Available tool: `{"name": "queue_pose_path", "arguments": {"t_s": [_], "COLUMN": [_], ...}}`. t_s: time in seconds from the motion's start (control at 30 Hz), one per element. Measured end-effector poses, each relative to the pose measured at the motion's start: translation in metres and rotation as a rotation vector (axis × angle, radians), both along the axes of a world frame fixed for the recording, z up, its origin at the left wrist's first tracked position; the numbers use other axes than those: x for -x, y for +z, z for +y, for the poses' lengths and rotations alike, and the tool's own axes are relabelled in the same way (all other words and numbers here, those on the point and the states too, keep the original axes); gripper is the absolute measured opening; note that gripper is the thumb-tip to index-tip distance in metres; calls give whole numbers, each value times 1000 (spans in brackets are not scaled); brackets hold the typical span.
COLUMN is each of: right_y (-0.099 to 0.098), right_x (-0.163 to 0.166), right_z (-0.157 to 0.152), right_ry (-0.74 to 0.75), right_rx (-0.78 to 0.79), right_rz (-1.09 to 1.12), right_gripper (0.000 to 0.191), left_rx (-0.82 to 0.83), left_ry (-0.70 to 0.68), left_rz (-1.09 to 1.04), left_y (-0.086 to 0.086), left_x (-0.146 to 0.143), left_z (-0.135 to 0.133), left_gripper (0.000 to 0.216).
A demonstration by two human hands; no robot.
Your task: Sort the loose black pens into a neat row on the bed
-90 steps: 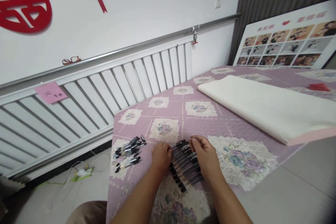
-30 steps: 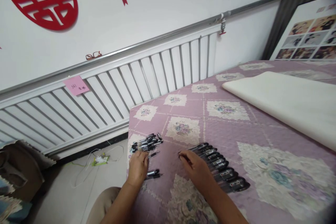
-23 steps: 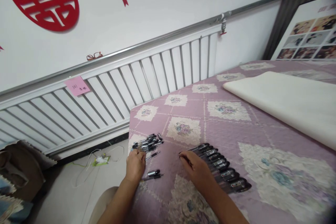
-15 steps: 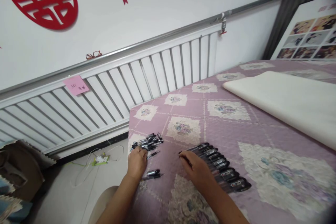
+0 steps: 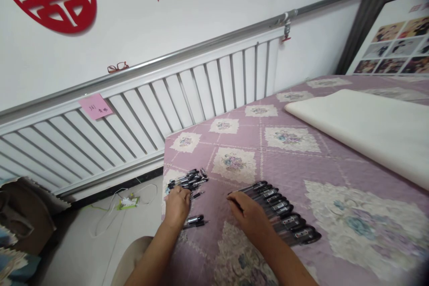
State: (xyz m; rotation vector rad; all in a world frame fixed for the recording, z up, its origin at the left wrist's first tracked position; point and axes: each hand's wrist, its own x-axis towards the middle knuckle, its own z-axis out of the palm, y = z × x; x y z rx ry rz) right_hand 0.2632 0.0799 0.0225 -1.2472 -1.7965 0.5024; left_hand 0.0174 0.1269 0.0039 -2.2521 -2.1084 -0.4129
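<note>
A loose pile of black-capped pens (image 5: 189,180) lies at the left edge of the bed-like surface. Over the near side of the pile is my left hand (image 5: 177,205), its fingers curled down. One pen (image 5: 197,195) sticks out just right of these fingers; whether they grip anything is hidden. Two pens (image 5: 195,220) lie apart, nearer to me. My right hand (image 5: 250,215) rests with bent fingers over the left ends of a slanting row of several clear pens with black caps (image 5: 281,208). Its fingertips touch down near the farthest pen's end, and what they hold is hidden.
A purple quilted cover (image 5: 241,136) with flower patches spreads under the pens. Folded cream cloth (image 5: 362,129) lies at right. A white radiator (image 5: 201,91) with a pink note (image 5: 96,106) runs behind. A power strip (image 5: 129,202) with cords lies on the floor.
My left hand has shifted slightly right, closer to the single pen by the pile. My right hand and the row of pens are nearly unchanged. The view has moved slightly.
</note>
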Motion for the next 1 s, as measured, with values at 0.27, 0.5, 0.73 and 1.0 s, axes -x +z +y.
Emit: {"name": "queue_pose_path", "arguments": {"t_s": [0.27,0.5,0.73,1.0], "right_y": [3,4,-4,-10], "right_x": [4,6,34,54], "right_z": [0,-1,-11,-22], "right_ry": [1,24,141,219], "right_rx": [0,19,203,330], "right_rz": [-22,-10,-9,83], "right_gripper": [18,19,20,18], "left_rx": [-24,-33,-94,-63], "left_ry": [-107,-150,-244,-158], "left_rz": [69,-14,-399,-558], "left_y": [9,9,2,-11], "left_x": [-37,-47,-48,-46], "left_z": [3,-1,-51,-86], "left_gripper": [18,15,14,14]}}
